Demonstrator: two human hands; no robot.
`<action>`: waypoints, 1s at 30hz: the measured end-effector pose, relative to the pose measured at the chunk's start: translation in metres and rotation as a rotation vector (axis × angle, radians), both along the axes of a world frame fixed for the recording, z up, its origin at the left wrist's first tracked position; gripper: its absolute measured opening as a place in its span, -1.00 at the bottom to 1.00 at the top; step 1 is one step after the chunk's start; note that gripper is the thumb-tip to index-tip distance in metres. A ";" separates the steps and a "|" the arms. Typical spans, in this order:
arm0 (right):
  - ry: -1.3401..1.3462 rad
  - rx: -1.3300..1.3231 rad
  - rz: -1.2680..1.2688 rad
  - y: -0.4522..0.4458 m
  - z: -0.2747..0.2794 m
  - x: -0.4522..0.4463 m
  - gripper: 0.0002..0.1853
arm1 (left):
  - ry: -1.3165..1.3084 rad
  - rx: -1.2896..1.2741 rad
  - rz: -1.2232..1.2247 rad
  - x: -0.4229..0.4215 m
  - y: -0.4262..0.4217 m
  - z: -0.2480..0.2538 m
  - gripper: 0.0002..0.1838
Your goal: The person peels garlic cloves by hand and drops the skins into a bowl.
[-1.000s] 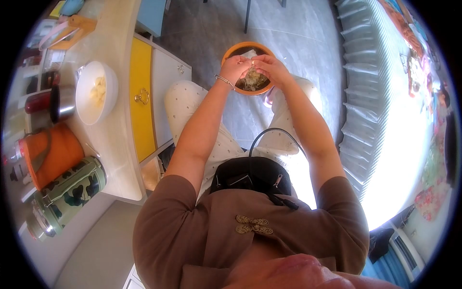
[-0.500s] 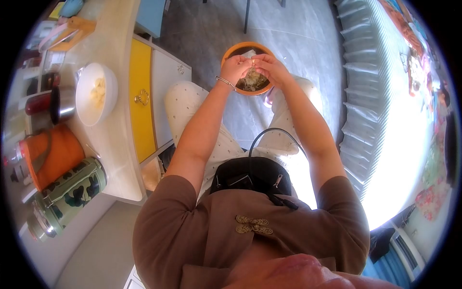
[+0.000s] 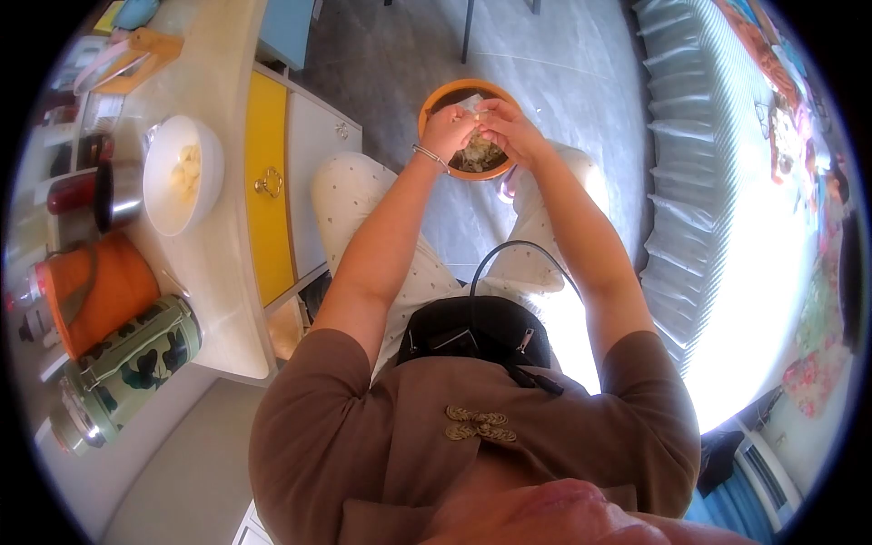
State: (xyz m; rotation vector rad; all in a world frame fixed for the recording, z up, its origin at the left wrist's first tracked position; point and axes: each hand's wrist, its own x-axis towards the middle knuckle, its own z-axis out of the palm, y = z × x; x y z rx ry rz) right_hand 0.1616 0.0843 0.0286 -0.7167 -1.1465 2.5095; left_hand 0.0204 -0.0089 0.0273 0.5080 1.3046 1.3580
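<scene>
My left hand [image 3: 447, 133], with a bracelet at the wrist, is closed in a pinch over a round bin [image 3: 436, 96] with an orange rim. Opposite it, my right hand [image 3: 510, 130] has its fingers curled, and the fingertips of both hands meet. Between them is a small pale piece [image 3: 477, 116] that looks like a garlic clove, mostly hidden by the fingers. Pale, papery peelings [image 3: 479, 156] lie in the bin below. On the counter at left, a white bowl [image 3: 207, 195] holds several pale yellow pieces [image 3: 186, 173] resembling peeled cloves.
The wooden counter [image 3: 222, 309] also bears a camouflage-patterned flask [image 3: 145, 363], an orange bag [image 3: 109, 291] and a wooden stand [image 3: 150, 59]. Drawers with a yellow front [image 3: 268, 136] are below it. A bed with a ruffled skirt [image 3: 681, 182] runs along the right.
The fingers of both hands have shifted slightly around the small piece, with the right fingers curling a little more. The bin and bowl stay in place.
</scene>
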 end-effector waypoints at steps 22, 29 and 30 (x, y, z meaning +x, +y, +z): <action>-0.271 0.409 -0.042 -0.002 0.000 -0.003 -0.73 | 0.119 -0.044 0.057 -0.004 -0.002 0.001 -0.80; -0.247 0.492 -0.072 -0.003 0.002 -0.004 -0.81 | 0.168 -0.066 0.035 -0.006 0.001 -0.004 -0.82; -0.247 0.491 -0.072 -0.003 0.001 -0.004 -0.81 | 0.204 -0.073 0.027 -0.006 0.001 -0.005 -0.82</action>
